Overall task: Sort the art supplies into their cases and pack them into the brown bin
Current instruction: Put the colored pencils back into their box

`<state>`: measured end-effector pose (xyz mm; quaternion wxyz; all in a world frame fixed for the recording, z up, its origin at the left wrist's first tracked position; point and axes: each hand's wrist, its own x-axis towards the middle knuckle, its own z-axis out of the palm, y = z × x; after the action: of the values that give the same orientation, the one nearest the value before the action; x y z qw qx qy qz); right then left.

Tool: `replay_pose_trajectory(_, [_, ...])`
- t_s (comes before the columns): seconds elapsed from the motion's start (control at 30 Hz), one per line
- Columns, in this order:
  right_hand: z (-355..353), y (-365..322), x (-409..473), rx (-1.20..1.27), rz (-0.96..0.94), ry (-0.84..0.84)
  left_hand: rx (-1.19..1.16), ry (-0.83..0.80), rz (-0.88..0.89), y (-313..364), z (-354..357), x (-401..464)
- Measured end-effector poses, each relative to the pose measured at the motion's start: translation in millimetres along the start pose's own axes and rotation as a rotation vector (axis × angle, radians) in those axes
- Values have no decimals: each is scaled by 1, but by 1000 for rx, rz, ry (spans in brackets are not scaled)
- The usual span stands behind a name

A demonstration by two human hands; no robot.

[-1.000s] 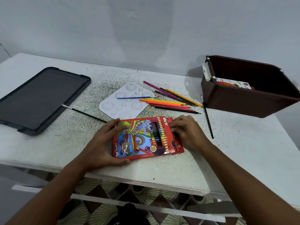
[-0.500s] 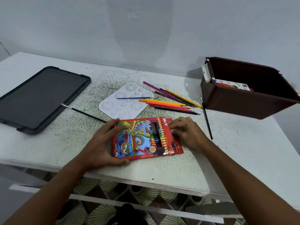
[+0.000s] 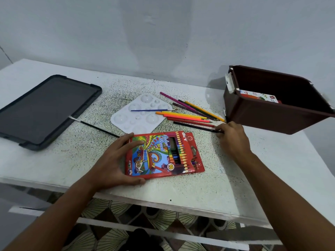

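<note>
A red coloured-pencil box [image 3: 155, 156] lies flat near the table's front edge, its window showing pencils inside. My left hand [image 3: 112, 160] grips its left end, fingers on the cover and thumb along the near edge. Several loose coloured pencils [image 3: 188, 115] lie fanned out behind the box. My right hand [image 3: 233, 140] is at their right ends, fingers curled over the tip end of the dark pencil [image 3: 194, 126], which still lies on the table. The brown bin [image 3: 268, 115] stands at the right with a printed case [image 3: 259, 96] inside.
A white paint palette [image 3: 137, 115] lies behind the box with a thin blue brush [image 3: 150, 110] across it. A black-handled brush [image 3: 99, 128] lies to its left, by a dark grey tray [image 3: 41, 109]. Another black brush [image 3: 225, 115] lies against the bin's left side.
My right hand left the box's right end and moved back and right to the loose pencils' tips. My left hand stays on the box.
</note>
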<state>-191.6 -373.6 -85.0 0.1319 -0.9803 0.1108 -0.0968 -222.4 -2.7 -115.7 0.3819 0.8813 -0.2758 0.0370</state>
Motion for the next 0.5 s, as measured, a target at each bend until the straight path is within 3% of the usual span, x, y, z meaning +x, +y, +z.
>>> replay_pose_trajectory(0.3, [-20, 23, -6, 5, -71, 57, 0, -5, -7, 0, 1, 0])
replay_pose_trajectory(0.5, [-31, 35, -17, 6, -144, 1, 3, -6, -3, 0, 1, 0])
